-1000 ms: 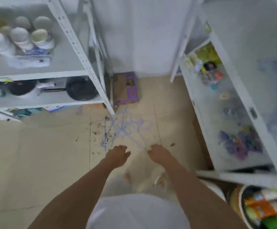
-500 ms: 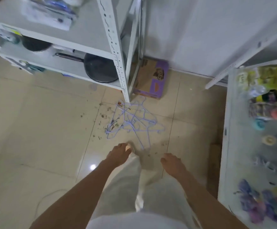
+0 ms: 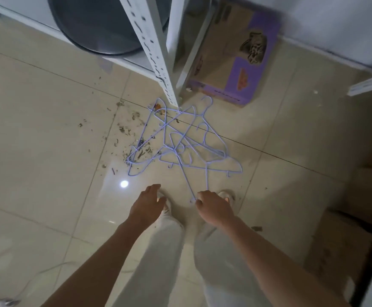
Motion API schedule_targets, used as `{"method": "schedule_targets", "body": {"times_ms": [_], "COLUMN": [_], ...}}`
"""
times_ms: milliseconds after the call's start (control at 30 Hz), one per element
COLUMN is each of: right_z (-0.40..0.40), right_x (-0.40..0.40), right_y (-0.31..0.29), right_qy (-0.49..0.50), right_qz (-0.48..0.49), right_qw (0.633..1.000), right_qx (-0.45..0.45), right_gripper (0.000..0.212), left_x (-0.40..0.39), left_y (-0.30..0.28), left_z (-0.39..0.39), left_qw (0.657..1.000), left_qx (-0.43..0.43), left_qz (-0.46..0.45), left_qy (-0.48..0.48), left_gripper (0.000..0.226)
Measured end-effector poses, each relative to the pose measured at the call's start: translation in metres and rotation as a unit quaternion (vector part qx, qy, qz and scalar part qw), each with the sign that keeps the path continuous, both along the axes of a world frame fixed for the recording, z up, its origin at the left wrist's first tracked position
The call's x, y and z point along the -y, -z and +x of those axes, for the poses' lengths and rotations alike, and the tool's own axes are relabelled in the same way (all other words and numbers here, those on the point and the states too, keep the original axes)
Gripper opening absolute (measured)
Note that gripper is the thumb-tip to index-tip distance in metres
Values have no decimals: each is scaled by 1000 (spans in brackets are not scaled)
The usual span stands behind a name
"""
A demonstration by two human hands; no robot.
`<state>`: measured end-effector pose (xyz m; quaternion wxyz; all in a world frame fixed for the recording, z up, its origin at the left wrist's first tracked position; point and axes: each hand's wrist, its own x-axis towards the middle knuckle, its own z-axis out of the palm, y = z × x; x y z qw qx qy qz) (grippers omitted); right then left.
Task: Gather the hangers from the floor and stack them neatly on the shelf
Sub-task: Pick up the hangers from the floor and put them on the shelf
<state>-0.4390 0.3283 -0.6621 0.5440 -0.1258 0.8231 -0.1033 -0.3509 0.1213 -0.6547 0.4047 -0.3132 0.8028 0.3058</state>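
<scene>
Several thin lilac wire hangers [image 3: 180,142] lie in a tangled pile on the tiled floor, just in front of the white shelf rack's corner post [image 3: 156,63]. My right hand [image 3: 213,209] is low over the floor, its curled fingertips at the nearest corner of one hanger; whether it grips the wire is unclear. To the left of that corner, my left hand [image 3: 147,204] hovers with fingers extended and nothing in it. Both hands are above my feet and pale trousers.
A dark pan [image 3: 105,25] sits on the rack's bottom shelf. A brown and purple cardboard box [image 3: 231,56] leans behind the post. Dry crumbs and debris [image 3: 131,134] litter the floor left of the pile. Cardboard boxes [image 3: 346,240] stand at the right; a thin cable [image 3: 47,271] runs at lower left.
The view has dropped much closer to the floor and the pile. Both hands have come down, and the right one has reached the nearest hanger's corner.
</scene>
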Motion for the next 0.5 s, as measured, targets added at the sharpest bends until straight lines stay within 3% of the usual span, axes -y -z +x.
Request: {"method": "schedule_targets", "body": {"times_ms": [233, 500], "right_z": [-53, -73], "right_x": [-3, 13], "right_y": [166, 270], "right_qy": [61, 81], "right_qz": [15, -32], "right_qw": [996, 978], "right_qx": [-56, -188], "right_gripper": [33, 31], "left_x": [18, 38], "left_y": [164, 271], "left_z": [-38, -90], "left_qw": [998, 984], "left_qx": [-10, -46], "left_qz": [-52, -120], "left_qy": [33, 123], "left_gripper": [53, 52]}}
